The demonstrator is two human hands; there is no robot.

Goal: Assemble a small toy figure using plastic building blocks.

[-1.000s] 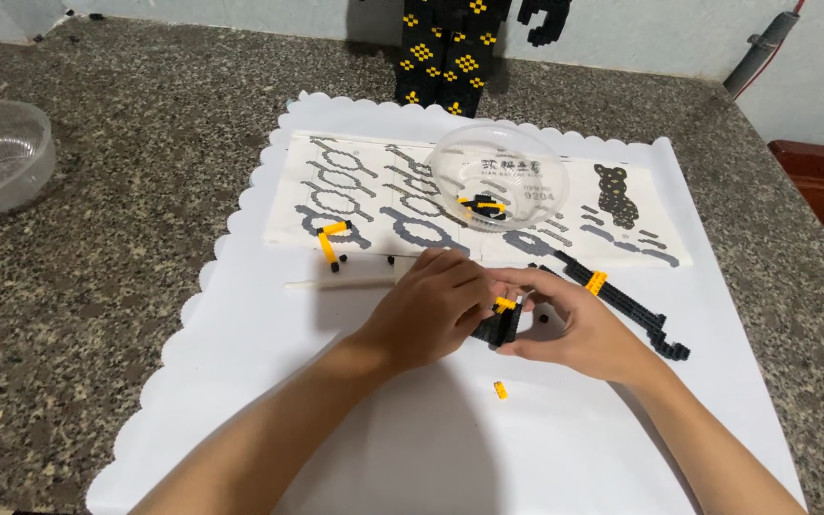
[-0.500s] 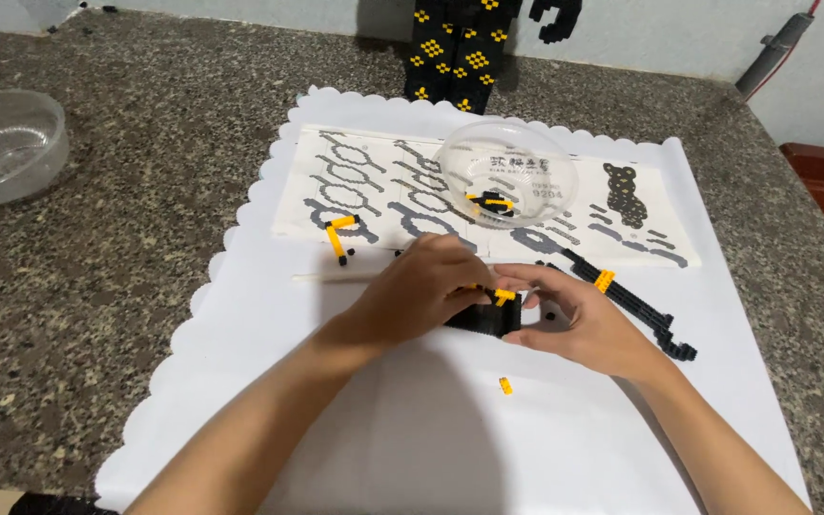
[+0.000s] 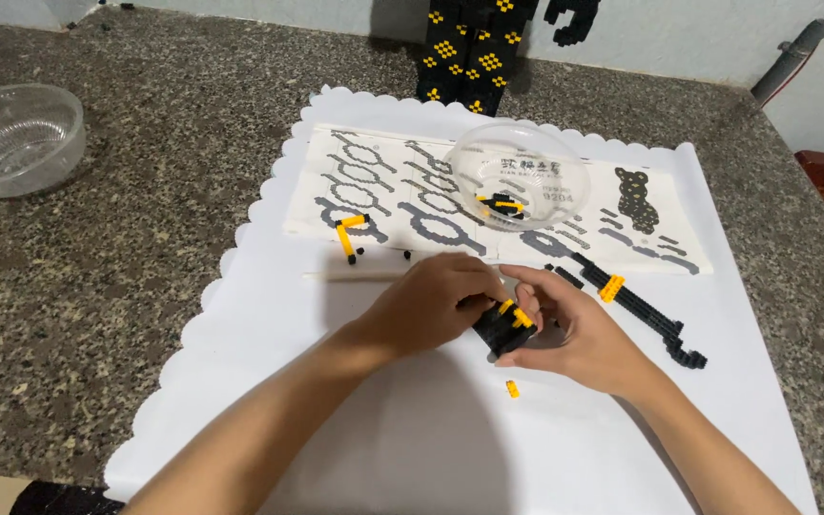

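While both hands close on it, the small black-and-yellow block piece sits low over the white scalloped sheet, pinched between them. Left hand curls over its near-left side, fingers narrow and pressed to the block. Right hand cups it from the other side, thumb and forefinger tight on the yellow studs on top. No gap shows between the hands and the piece.

Just below the right hand: one loose yellow stud on the sheet. Beyond the right hand, a long black strip with a yellow band lies flat. Beyond the left hand, a thin pale stick, then a small yellow-and-black bit on the printed instruction sheet. A clear plastic bowl with a few pieces stands on that sheet, past both hands. Far off the left hand, a second clear bowl on the speckled desk. A black-and-yellow block figure stands at the back.

Risk, as judged: the piece is small and the grip is fingertip-only; uneven pressing could pop studs off or split it. The loose stud could be brushed away by a wrist and lost on the speckled desk.
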